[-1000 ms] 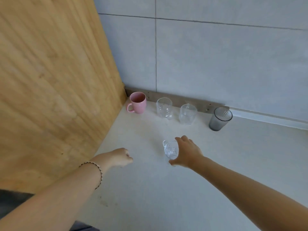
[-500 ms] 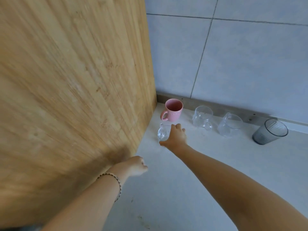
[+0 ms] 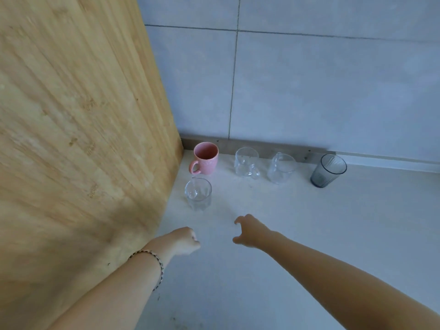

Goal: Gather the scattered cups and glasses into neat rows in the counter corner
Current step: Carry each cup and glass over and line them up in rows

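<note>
Right hand (image 3: 250,231) is off the small clear glass mug (image 3: 198,194) it gripped half a second ago and now sits nearer the camera, well apart from it. Mug now stands by itself on the counter (image 3: 309,222).

Head view:
- Right hand: fingers spread and loosely curled, thumb out, wide, holding nothing, over the counter.
- Left hand (image 3: 184,240): fingers curled under into a fist, nothing in it, close to the wood panel (image 3: 83,115). Beaded bracelet (image 3: 154,258) on that wrist.
- Small clear glass mug: upright, long axis vertical, mouth up, empty. Just in front of the pink mug (image 3: 205,158), near the wood panel. Handle looks to be on the far-left side, towards the pink mug; glass makes it hard to read.
- Back row along the strip (image 3: 262,146) at the foot of the tiled wall (image 3: 309,91), left to right: pink mug, clear mug (image 3: 246,161), second clear mug (image 3: 281,167), grey tumbler (image 3: 328,170). All upright, mouths up, empty, apart from each other.
- Pink mug: in the corner, handle points left towards the panel.
- Clear mug: handle points front-right.
- Second clear mug: cannot tell which way the handle points.
- Grey tumbler: ribbed and translucent, at the right end, a bit further from its neighbour than the others.
</note>
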Tool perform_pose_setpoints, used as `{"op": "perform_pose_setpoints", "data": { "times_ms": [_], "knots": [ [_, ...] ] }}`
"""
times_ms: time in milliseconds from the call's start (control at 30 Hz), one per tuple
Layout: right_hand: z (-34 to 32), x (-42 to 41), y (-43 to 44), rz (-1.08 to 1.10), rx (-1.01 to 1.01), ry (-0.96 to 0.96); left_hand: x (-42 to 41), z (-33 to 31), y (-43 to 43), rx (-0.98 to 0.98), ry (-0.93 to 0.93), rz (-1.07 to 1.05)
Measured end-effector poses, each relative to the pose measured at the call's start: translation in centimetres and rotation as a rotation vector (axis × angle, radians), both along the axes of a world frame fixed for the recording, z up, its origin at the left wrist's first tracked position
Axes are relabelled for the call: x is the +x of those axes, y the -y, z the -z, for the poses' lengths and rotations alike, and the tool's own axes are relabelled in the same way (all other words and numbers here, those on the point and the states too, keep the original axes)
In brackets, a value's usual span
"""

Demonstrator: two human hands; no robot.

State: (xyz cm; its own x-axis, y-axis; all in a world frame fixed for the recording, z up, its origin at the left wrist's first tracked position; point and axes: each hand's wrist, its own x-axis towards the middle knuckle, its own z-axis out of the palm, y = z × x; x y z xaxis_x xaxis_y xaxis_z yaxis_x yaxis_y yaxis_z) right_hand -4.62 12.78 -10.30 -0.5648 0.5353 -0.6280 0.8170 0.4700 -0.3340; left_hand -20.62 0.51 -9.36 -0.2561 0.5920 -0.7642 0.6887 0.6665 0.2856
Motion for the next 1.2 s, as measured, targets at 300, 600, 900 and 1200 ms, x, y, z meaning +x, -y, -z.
{"op": "perform_pose_setpoints", "data": {
  "times_ms": [300,600,900,1200],
  "knots": [
    [-2.1,22.0,-5.7,0.257,0.025,0.286,13.1,-2.0,-11.0,0.063,0.024,0.399],
    [-5.0,46.5,-9.2,0.562,0.059,0.283,35.4,-4.1,-20.0,0.117,0.040,0.758],
    [-6.2,66.2,-12.9,0.722,0.163,0.197,54.5,-3.0,-24.7,0.086,0.121,0.730],
    [-5.5,74.9,-19.3,0.765,0.422,0.149,62.0,-1.4,-27.0,0.025,0.086,0.736]
  ]
}}
